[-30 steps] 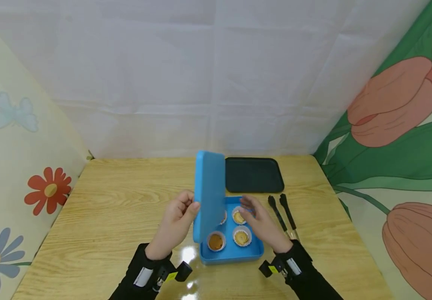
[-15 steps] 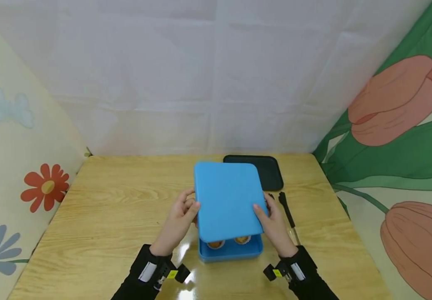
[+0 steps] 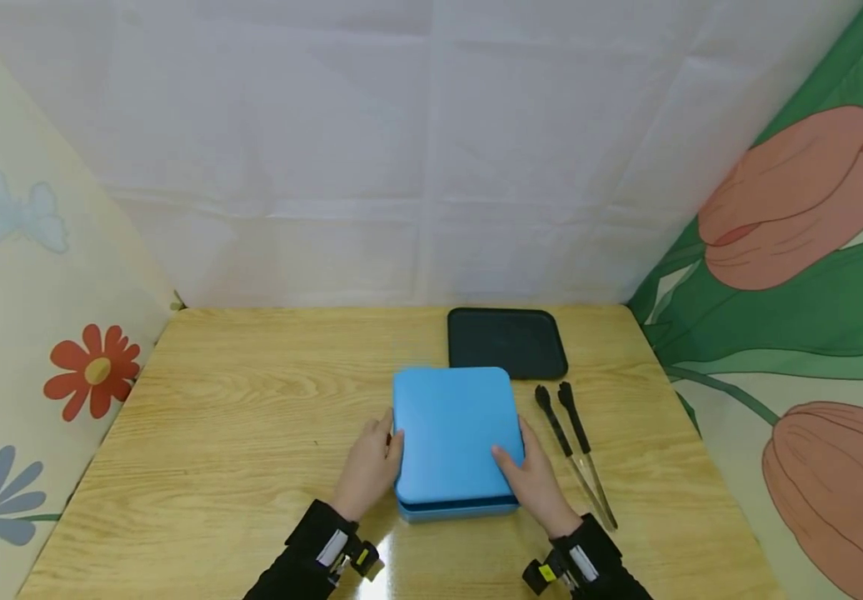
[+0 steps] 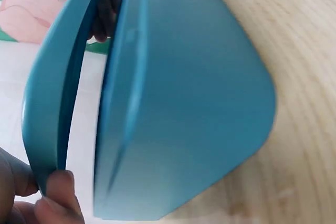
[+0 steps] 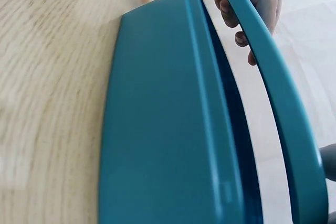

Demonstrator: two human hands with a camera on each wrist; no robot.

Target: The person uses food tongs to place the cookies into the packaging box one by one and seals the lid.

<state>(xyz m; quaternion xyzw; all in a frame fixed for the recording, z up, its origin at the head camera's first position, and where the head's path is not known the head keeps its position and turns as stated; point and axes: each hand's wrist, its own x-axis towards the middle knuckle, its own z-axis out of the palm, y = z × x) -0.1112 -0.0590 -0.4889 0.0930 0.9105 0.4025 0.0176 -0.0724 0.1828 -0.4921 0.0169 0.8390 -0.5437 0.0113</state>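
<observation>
A blue rectangular lid [image 3: 452, 433] hovers flat just over a matching blue box [image 3: 461, 510], with a narrow gap between them in both wrist views. My left hand [image 3: 367, 468] grips the lid's left edge; in the left wrist view its fingertips [image 4: 59, 195] pinch the rim. On the opposite edge my right hand [image 3: 536, 482] holds the lid, thumb on top. In the right wrist view the box wall [image 5: 157, 119] stands on the table below the lid [image 5: 281, 98]. Whatever lies inside the box is hidden under the lid.
Behind the box lies a black tray [image 3: 506, 343]. Tongs [image 3: 577, 450] with black tips and metal arms rest on the wooden table [image 3: 251, 400] right of the box. A white cloth [image 3: 289, 150] hangs at the back, with printed panels on both sides.
The lid, earlier upright in my left hand, has turned flat and come down over the box. My right hand has taken its right edge. The paper-cupped pastries are now covered.
</observation>
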